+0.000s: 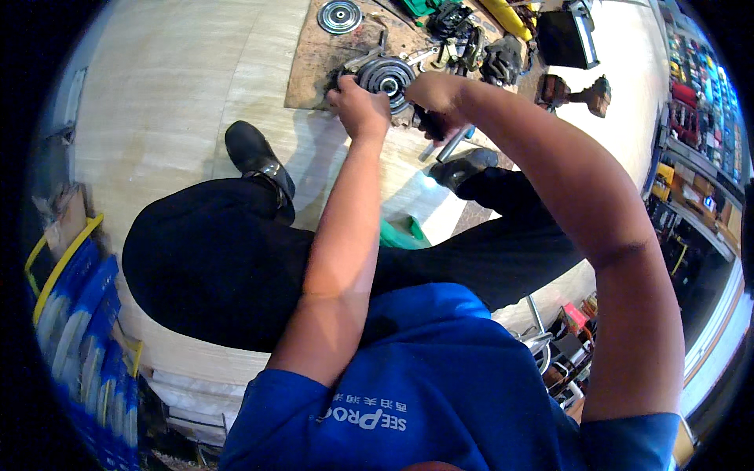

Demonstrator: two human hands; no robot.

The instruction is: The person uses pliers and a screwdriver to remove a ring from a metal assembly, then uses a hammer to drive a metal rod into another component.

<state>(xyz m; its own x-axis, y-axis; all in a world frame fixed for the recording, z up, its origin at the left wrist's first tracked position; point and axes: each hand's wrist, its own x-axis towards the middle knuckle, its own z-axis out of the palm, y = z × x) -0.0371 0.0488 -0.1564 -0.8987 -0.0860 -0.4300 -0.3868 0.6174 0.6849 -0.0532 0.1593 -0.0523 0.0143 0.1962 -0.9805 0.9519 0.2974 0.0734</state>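
Observation:
A dark grooved pulley (386,77) with concentric rings sits at the near edge of a worn wooden board, on a dark metal body that is mostly hidden. Around its left side curls my left hand (361,110), fingers at the far left and thumb by the hub. To the right of the pulley, my right hand (437,98) is bent downward and closed on a dark tool (429,125), mostly covered by the hand. Just below it a silver metal tube (452,145) shows; whether it belongs to the tool I cannot tell.
On the wooden board (314,71) lie a round metal disc (339,16), wrenches (422,55), a dark glove (503,61) and a yellow tool (509,17). A cordless drill (577,94) lies to the right. Shelves (695,173) line the right, blue packages (82,314) the left.

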